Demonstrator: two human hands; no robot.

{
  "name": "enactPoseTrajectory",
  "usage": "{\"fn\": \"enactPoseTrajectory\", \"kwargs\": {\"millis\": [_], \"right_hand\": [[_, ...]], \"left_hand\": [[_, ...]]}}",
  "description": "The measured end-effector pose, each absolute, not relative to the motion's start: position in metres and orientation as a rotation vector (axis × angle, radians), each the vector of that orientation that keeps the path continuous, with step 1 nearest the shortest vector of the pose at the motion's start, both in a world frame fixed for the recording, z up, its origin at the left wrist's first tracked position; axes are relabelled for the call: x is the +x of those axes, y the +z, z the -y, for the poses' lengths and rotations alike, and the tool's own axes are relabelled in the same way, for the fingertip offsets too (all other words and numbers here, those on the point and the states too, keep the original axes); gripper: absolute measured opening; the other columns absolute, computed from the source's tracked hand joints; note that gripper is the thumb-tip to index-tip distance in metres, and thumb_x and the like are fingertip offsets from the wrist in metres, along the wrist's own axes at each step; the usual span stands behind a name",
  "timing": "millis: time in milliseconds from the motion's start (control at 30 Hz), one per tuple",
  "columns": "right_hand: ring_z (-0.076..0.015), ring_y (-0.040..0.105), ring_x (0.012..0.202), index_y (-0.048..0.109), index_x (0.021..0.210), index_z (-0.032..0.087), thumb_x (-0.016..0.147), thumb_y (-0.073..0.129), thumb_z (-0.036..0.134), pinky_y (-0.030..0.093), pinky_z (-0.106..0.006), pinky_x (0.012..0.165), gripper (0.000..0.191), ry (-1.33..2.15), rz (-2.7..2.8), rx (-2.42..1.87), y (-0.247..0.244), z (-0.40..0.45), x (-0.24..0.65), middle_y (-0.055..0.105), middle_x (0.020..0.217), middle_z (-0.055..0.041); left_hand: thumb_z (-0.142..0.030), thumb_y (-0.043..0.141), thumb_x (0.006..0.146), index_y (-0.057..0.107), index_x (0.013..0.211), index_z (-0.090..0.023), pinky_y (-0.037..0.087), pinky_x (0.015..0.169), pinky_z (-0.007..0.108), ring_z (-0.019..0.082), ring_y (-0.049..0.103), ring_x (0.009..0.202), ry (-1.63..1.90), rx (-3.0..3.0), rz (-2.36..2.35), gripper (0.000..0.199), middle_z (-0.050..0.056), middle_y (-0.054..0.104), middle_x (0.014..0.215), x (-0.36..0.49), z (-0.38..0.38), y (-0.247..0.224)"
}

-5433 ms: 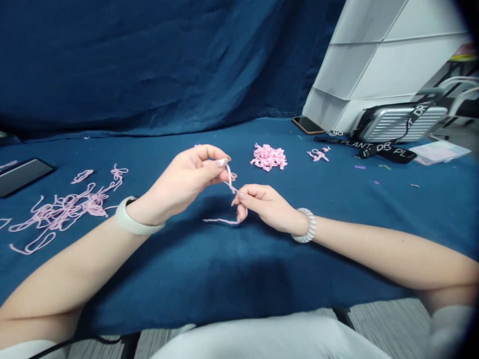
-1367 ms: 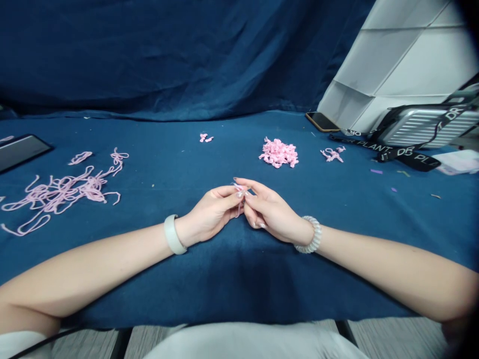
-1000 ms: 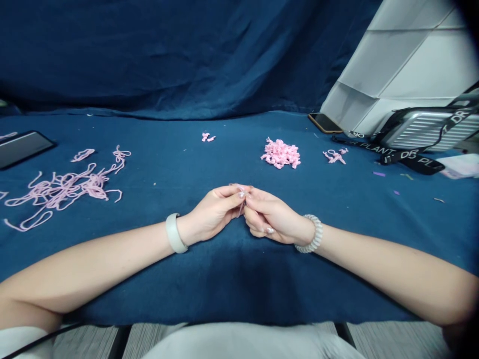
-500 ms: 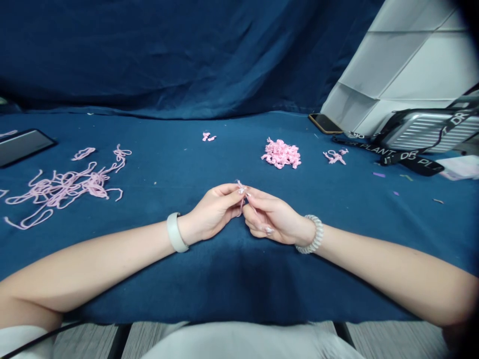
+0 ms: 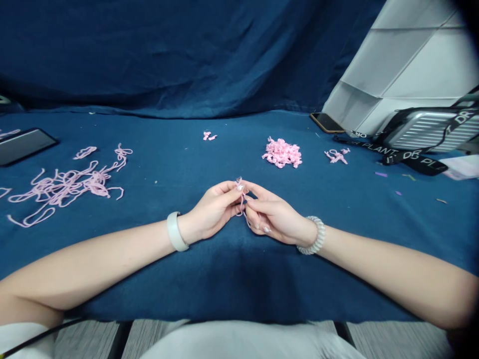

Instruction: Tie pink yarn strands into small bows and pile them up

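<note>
My left hand (image 5: 213, 209) and my right hand (image 5: 271, 217) meet in the middle of the blue cloth (image 5: 239, 279). Their fingertips pinch a short strand of pink yarn (image 5: 242, 199) between them. The fingers hide most of the strand, and a small loop shows above and below them. A pile of small knotted pink yarn pieces (image 5: 282, 153) lies ahead of my right hand. A few more knotted pieces (image 5: 336, 156) sit farther right, and a tiny pair (image 5: 209, 136) lies ahead of my left hand. A loose tangle of pink yarn (image 5: 63, 187) spreads out to the left.
A dark tablet (image 5: 24, 146) lies at the far left. At the back right are a phone (image 5: 327, 122), a ribbed silver case (image 5: 430, 130), a black printed lanyard (image 5: 411, 162), and a white folded panel (image 5: 404, 60). Small purple scraps dot the cloth.
My hands have parted slightly at the fingertips, and more of the pink strand now shows between them, with a loop hanging below.
</note>
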State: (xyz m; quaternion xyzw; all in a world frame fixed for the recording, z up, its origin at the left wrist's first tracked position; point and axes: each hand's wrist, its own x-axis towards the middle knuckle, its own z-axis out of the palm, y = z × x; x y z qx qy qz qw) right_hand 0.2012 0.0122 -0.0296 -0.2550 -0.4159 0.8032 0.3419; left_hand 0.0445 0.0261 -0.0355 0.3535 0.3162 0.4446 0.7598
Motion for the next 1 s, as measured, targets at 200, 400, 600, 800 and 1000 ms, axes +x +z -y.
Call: {"fn": "enactPoseTrajectory", "kwargs": {"millis": [200,400,600,800,1000], "right_hand": [[-0.0054,0.032,0.032,0.033,0.132,0.024,0.088,0.044,0.016,0.026,-0.017,0.037,0.046,2.075,1.107,-0.728,-0.029,-0.013,0.201,0.049,0.044,0.0075],[-0.0059,0.033,0.030,0.035,0.131,0.025,0.086,0.047,0.020,0.025,-0.017,0.036,0.047,2.031,1.177,-0.838,-0.026,-0.011,0.198,0.050,0.041,0.0076],[-0.0067,0.037,0.036,0.038,0.129,0.022,0.083,0.052,0.023,0.028,-0.018,0.038,0.048,1.939,1.198,-0.863,-0.030,-0.011,0.200,0.051,0.047,0.0069],[-0.0092,0.056,0.072,0.063,0.106,0.021,0.082,0.060,0.030,0.045,-0.023,0.068,0.026,1.324,1.424,-0.956,-0.030,-0.029,0.212,0.061,0.083,0.0001],[-0.0166,0.057,0.107,0.072,0.094,0.024,0.084,0.059,0.033,0.040,-0.033,0.098,0.019,1.370,1.655,-0.754,-0.032,-0.042,0.216,0.063,0.111,-0.0038]], "left_hand": [[-0.019,0.065,0.079,0.064,0.080,-0.011,0.044,0.070,0.023,0.008,0.057,0.067,0.973,0.754,-0.686,0.008,0.003,0.063,0.077,0.045,-0.026,-0.035],[-0.023,0.065,0.079,0.064,0.076,-0.011,0.044,0.070,0.024,0.009,0.057,0.067,0.956,0.749,-0.699,0.013,0.002,0.063,0.073,0.045,-0.026,-0.032],[-0.024,0.063,0.081,0.060,0.077,-0.012,0.045,0.071,0.027,0.012,0.060,0.066,0.937,0.779,-0.665,0.012,0.003,0.064,0.072,0.044,-0.026,-0.032],[-0.019,0.064,0.080,0.058,0.073,-0.012,0.043,0.070,0.023,0.008,0.056,0.063,0.920,0.811,-0.650,0.011,0.000,0.061,0.065,0.045,-0.024,-0.033],[-0.022,0.068,0.076,0.062,0.067,-0.011,0.041,0.064,0.023,0.008,0.053,0.058,0.817,0.957,-0.646,0.015,0.001,0.061,0.060,0.046,-0.024,-0.032]]}}
